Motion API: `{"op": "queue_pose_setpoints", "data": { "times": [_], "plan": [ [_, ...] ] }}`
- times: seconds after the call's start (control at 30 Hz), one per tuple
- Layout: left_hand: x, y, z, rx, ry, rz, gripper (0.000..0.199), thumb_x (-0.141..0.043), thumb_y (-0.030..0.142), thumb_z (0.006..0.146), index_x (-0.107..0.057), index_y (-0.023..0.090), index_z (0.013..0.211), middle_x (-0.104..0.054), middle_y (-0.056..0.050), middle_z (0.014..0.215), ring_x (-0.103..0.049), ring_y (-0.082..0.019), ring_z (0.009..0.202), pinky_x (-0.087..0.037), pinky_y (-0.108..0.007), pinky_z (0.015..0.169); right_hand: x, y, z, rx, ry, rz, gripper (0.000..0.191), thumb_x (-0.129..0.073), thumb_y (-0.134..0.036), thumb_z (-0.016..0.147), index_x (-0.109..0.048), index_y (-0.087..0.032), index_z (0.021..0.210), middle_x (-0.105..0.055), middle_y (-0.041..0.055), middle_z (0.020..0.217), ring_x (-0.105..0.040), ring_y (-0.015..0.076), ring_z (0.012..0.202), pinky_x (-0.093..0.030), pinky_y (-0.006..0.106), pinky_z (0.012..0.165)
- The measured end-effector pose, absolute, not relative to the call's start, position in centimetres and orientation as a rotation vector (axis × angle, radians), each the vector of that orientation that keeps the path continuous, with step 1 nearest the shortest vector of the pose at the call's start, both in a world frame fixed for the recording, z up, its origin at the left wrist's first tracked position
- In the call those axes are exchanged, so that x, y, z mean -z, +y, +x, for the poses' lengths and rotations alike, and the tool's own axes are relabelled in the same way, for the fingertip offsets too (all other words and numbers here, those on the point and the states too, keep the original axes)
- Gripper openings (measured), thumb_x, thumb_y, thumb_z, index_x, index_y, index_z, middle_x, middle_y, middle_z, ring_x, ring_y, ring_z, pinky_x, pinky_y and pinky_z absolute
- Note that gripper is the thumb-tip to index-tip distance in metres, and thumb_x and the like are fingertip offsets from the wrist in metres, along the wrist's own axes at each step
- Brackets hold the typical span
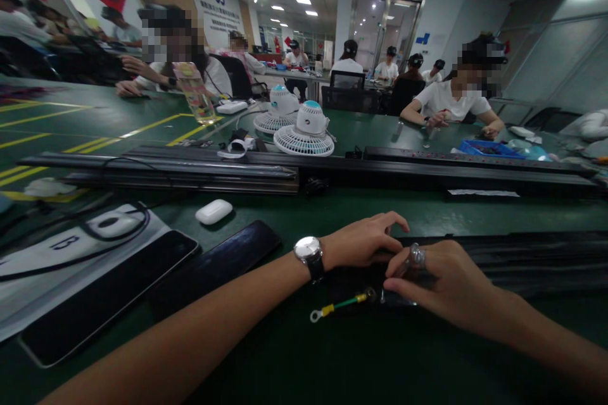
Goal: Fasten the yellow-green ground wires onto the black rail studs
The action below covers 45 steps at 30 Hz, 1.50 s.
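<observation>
Green wire (pixel 346 304) runs between yellow-sleeved ring terminals (pixel 327 310) (the left one silvery)

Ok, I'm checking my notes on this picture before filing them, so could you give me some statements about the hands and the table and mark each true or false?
1. A watch is on the wrist of the left hand. True.
2. The short wire lies inside the blue tray. False: the short wire lies close to the hands, on their near side.
3. The right hand wears a finger ring. True.
4. Three white fans stand across the table. False: there are two white fans.
5. The small white case lies to the left of the watch. True.
</observation>
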<state>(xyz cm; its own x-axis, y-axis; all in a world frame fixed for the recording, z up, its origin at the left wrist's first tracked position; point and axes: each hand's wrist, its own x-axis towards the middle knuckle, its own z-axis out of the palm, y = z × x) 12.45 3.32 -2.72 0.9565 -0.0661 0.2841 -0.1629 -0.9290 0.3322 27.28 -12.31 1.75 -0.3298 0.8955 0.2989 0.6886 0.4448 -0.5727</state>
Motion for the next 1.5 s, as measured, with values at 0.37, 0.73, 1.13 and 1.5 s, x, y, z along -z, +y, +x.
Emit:
{"op": "queue_pose_setpoints", "data": {
  "times": [0.37, 0.73, 1.13, 1.5],
  "plan": [
    [3.2, 3.4, 12.6, -0.389, -0.145, 2.764, 0.014, -0.070, 0.018, 0.091, -0.071, 0.022, 0.105, -0.051, -0.007, 0.140, -0.057, -0.021, 0.113, -0.050, -0.033, 0.092, -1.0, -12.1, 26.9, -0.374, -2.146, -1.318, 0.007, -0.071, -0.026, 0.093, -0.075, -0.021, 0.093, -0.079, 0.0003, 0.084, -0.075, 0.0169, 0.072, -0.054, 0.025, 0.065],
    [3.0, 3.3, 12.5, -0.414, -0.133, 2.836, 0.021, -0.071, 0.018, 0.091, -0.068, 0.023, 0.112, -0.055, -0.008, 0.136, -0.058, -0.022, 0.114, -0.048, -0.036, 0.097, -0.5, -11.9, 26.4, -0.352, -2.203, -1.338, 0.007, -0.073, -0.027, 0.092, -0.076, -0.022, 0.093, -0.078, 0.0013, 0.083, -0.073, 0.0178, 0.072, -0.054, 0.027, 0.066],
    [2.4, 3.6, 12.2, -0.381, -0.143, 2.896, 0.015, -0.070, 0.016, 0.091, -0.069, 0.021, 0.105, -0.060, -0.008, 0.129, -0.057, -0.022, 0.112, -0.049, -0.036, 0.095, -2.0, -11.8, 26.2, -0.417, -2.380, -1.348, 0.009, -0.067, -0.025, 0.097, -0.073, -0.020, 0.101, -0.076, 0.0023, 0.097, -0.071, 0.0190, 0.089, -0.053, 0.030, 0.081],
    [2.8, 3.3, 12.6, -0.359, -0.119, 2.814, 0.018, -0.068, 0.021, 0.094, -0.068, 0.021, 0.112, -0.058, -0.008, 0.132, -0.056, -0.023, 0.118, -0.046, -0.037, 0.096, -3.2, -11.6, 28.5, -0.371, -2.427, -1.419, 0.009, -0.066, -0.025, 0.097, -0.073, -0.021, 0.101, -0.078, 0.0026, 0.099, -0.073, 0.0214, 0.092, -0.051, 0.033, 0.084]
  ]
}}
